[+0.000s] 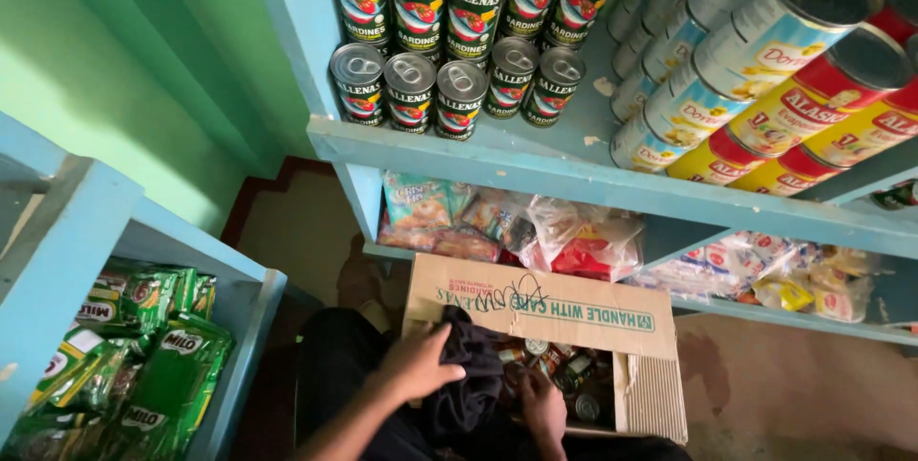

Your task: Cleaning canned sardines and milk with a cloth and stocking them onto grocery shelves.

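Our left hand (418,365) lies flat on a dark cloth (469,380), its fingers (446,377) loosely spread and curved over the fabric, pressing on it without pinching. The cloth bunches under and just beyond those fingers, draped over the near edge of an open cardboard box (564,313). Our right hand (542,408) reaches down into the box just beside the cloth; its fingers (528,386) curl downward among small tins (564,370), and we cannot tell whether they grip one or only touch them.

The tins sit packed in the box right under and past the right fingertips, their round tops partly in shadow. Past both hands the far flap of the box stands up, pale brown with dark print and a scrawl on it.

Further out from the fingers, a light blue shelf unit (497,160) rises above the box. Its low shelf holds crinkled snack packets (459,217) and clear plastic bags. Higher up, dark green fish tins (459,98) are stacked in rows, and off to the right of them lie larger cans (765,88) on their sides, blue-and-white, red and yellow.

Well apart to the left of our left hand, another blue shelf (67,241) carries green drink sachets (153,356). Beneath our forearms we see dark trousers (335,365) and a brownish floor (784,375).
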